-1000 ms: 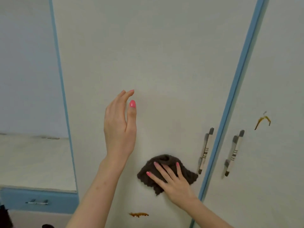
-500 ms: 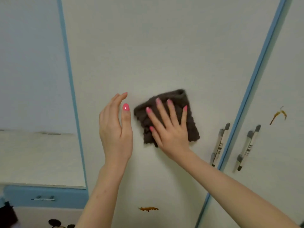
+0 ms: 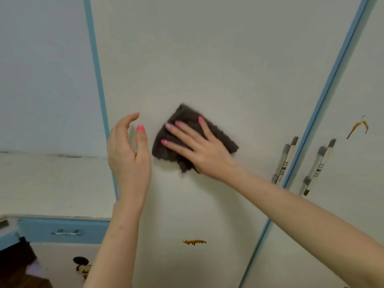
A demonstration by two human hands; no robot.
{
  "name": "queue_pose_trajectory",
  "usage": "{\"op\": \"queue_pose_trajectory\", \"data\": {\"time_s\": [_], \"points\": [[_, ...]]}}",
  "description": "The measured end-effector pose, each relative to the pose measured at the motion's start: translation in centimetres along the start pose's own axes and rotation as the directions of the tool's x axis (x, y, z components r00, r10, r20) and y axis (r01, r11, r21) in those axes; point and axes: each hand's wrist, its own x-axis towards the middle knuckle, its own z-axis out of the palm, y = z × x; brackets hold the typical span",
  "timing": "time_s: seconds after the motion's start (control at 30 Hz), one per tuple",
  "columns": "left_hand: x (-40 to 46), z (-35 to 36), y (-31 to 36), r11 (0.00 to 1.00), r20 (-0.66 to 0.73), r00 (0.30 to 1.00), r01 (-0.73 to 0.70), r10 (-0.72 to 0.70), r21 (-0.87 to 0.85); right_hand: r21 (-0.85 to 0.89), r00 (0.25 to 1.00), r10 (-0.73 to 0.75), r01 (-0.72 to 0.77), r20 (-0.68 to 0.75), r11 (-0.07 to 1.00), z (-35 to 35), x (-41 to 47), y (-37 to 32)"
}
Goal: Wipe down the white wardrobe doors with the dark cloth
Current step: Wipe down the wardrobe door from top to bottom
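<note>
A white wardrobe door point(image 3: 207, 59) with blue edge trim fills the view, and a second door point(image 3: 353, 204) stands to its right. My right hand point(image 3: 204, 149) lies flat with spread fingers on the dark cloth point(image 3: 222, 136), pressing it against the left door at mid height. My left hand point(image 3: 128, 154) hovers just left of the cloth, fingers loosely curved, holding nothing. An orange smear point(image 3: 194, 242) marks the left door lower down. Another orange smear point(image 3: 358, 126) marks the right door.
Two grey bar handles point(image 3: 284, 161) point(image 3: 319, 166) flank the blue strip point(image 3: 330, 84) between the doors. To the left are a pale counter point(image 3: 52, 183) and a blue drawer point(image 3: 62, 229) with a small handle. A cartoon sticker point(image 3: 83, 266) shows lower left.
My right hand swept the cloth up the left door from near the handles' lower ends to mid height, then turned it slightly. My left hand stayed hovering beside it, fingers curling a little.
</note>
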Motion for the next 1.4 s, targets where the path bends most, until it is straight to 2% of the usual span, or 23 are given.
{"op": "queue_pose_trajectory", "data": {"time_s": [0.13,0.2,0.27,0.37,0.5,0.6,0.67,0.73,0.83,0.9,0.97,1.03,1.1,1.13,1.2,1.27,1.33,1.4], "points": [[-0.2,-0.5,-0.8,0.998,-0.026,0.998,0.048,-0.049,-0.048,0.001,0.933,0.297,-0.303,-0.205,0.953,-1.3,7.0,1.6],[-0.4,-0.7,-1.3,0.995,-0.048,0.997,0.062,-0.066,-0.08,0.036,0.905,0.347,-0.349,-0.246,0.936,-0.5,7.8,-0.2],[-0.5,-1.0,-1.8,0.994,-0.059,0.996,0.062,-0.067,-0.091,0.066,0.944,0.261,-0.252,-0.203,0.965,1.3,6.5,-3.4],[-0.6,-1.7,-2.4,0.995,-0.058,0.995,0.078,-0.082,-0.065,0.074,0.997,-0.012,0.018,-0.07,0.997,4.4,2.9,-8.1],[-0.6,-2.9,-2.8,0.993,-0.069,0.992,0.102,-0.105,-0.055,0.093,0.964,-0.243,0.234,0.106,0.968,6.1,0.0,-11.4],[-0.5,-3.5,-3.1,0.995,-0.063,0.993,0.1,-0.102,-0.03,0.113,0.954,-0.267,0.252,0.137,0.961,5.6,0.7,-10.7],[-0.4,-3.6,-3.5,0.994,-0.066,0.992,0.107,-0.109,-0.03,0.133,0.978,-0.187,0.174,0.091,0.976,4.6,2.5,-9.4],[-0.5,-3.6,-3.8,0.991,-0.064,0.99,0.125,-0.128,-0.053,0.143,1.0,-0.029,0.027,0.009,0.989,3.1,5.4,-7.5],[-1.1,-3.5,-4.1,0.987,-0.054,0.987,0.151,-0.154,-0.054,0.164,0.966,0.226,-0.205,-0.125,0.965,0.9,10.3,-4.8],[-1.4,-3.5,-4.3,0.984,-0.059,0.983,0.174,-0.176,-0.047,0.149,0.933,0.309,-0.285,-0.184,0.947,0.7,12.1,-4.7],[-1.6,-3.7,-4.7,0.984,-0.06,0.982,0.177,-0.179,-0.034,0.15,0.924,0.328,-0.302,-0.197,0.942,1.8,11.9,-6.5],[-2.2,-4.0,-5.1,0.988,-0.046,0.987,0.152,-0.152,-0.007,0.154,0.962,0.234,-0.212,-0.144,0.965,3.9,9.5,-9.6],[-3.1,-4.3,-5.5,0.99,0.001,0.99,0.14,-0.14,0.027,0.128,0.999,0.011,-0.007,-0.032,0.992,6.0,5.6,-13.1],[-3.7,-4.4,-5.6,0.989,0.028,0.989,0.146,-0.147,0.041,0.103,0.993,-0.11,0.106,0.039,0.989,7.0,3.3,-14.6],[-4.6,-4.6,-6.1,0.984,0.063,0.984,0.166,-0.169,0.062,0.065,0.927,-0.296,0.288,0.233,0.955,8.0,-0.9,-16.8],[-5.2,-4.8,-6.5,0.982,0.082,0.981,0.171,-0.177,0.077,0.037,0.847,-0.382,0.397,0.37,0.917,8.1,-3.4,-17.6],[-5.5,-4.8,-6.7,0.981,0.096,0.979,0.173,-0.181,0.089,0.018,0.84,-0.398,0.422,0.369,0.906,7.8,-4.1,-17.0],[-5.6,-4.6,-6.7,0.977,0.093,0.975,0.192,-0.2,0.089,0.011,0.9,-0.353,0.363,0.254,0.932,7.3,-3.7,-15.3]]}}
